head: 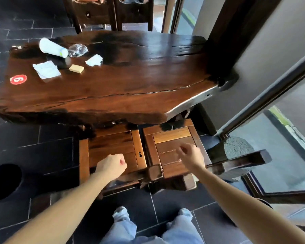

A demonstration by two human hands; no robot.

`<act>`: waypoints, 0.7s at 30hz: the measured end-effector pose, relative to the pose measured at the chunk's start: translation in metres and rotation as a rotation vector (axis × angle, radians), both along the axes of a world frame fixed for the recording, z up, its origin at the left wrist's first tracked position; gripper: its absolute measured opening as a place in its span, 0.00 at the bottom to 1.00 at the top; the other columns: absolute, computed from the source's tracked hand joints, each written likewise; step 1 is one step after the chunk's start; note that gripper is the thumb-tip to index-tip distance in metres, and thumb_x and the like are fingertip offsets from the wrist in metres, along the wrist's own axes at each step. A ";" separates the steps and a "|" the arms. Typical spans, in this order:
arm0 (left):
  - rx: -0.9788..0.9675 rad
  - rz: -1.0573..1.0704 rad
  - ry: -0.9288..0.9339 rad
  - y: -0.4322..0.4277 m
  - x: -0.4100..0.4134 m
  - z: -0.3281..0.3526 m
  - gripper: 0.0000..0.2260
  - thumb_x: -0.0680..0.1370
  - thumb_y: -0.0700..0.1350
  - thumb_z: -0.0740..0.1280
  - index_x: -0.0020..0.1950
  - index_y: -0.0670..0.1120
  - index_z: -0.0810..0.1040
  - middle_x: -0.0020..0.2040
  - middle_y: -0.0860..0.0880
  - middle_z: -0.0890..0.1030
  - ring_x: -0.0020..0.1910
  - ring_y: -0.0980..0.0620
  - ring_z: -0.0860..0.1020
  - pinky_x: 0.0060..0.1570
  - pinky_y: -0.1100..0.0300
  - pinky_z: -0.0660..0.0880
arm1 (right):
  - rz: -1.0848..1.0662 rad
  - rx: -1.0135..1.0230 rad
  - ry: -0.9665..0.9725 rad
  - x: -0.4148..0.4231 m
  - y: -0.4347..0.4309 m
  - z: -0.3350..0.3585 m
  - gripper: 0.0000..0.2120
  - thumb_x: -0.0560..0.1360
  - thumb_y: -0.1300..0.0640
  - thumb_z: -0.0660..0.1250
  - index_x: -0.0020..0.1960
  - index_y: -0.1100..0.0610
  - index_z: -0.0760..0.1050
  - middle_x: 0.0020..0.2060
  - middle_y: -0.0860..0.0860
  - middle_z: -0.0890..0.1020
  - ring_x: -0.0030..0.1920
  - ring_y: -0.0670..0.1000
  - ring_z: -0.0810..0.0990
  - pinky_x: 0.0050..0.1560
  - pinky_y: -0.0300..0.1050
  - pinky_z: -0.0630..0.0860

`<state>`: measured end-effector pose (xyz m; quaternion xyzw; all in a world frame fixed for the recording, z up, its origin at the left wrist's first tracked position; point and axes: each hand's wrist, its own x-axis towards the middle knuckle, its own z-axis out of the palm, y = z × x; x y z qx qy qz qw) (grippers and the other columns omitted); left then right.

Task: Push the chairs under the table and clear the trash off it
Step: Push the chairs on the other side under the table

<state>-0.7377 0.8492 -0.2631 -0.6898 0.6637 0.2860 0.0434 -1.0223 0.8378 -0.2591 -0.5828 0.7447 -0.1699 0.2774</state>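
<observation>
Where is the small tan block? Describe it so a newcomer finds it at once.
Start at the dark wooden table and go to its left end, near the red number sticker. The tan block lies between the flat white napkin and the torn white scrap. It alone is tan and brick-shaped; its neighbours are white.

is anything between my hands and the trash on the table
Nothing on the table does: bare wood lies between the hands and the trash at its far left end. The left hand and right hand hover over two chairs at the near edge.
</observation>
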 end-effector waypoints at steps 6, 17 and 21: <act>-0.078 0.005 0.072 0.001 -0.113 -0.002 0.05 0.79 0.49 0.61 0.49 0.52 0.76 0.51 0.53 0.81 0.48 0.52 0.78 0.46 0.58 0.77 | -0.064 0.117 0.235 -0.179 -0.008 0.004 0.07 0.74 0.52 0.62 0.41 0.48 0.78 0.43 0.53 0.83 0.44 0.57 0.80 0.41 0.46 0.72; -0.103 -0.055 -0.204 0.050 -0.293 -0.017 0.08 0.76 0.49 0.63 0.50 0.49 0.79 0.51 0.48 0.79 0.51 0.49 0.74 0.53 0.56 0.73 | 0.117 0.209 0.229 -0.345 0.001 -0.027 0.18 0.71 0.51 0.70 0.59 0.54 0.74 0.58 0.54 0.72 0.57 0.58 0.74 0.54 0.50 0.73; -0.156 0.114 -0.133 0.042 -0.288 -0.030 0.04 0.72 0.50 0.67 0.40 0.53 0.75 0.38 0.52 0.81 0.44 0.51 0.76 0.38 0.58 0.72 | 0.167 0.211 0.311 -0.346 0.000 -0.048 0.29 0.67 0.49 0.74 0.63 0.56 0.68 0.57 0.56 0.67 0.55 0.59 0.72 0.55 0.53 0.74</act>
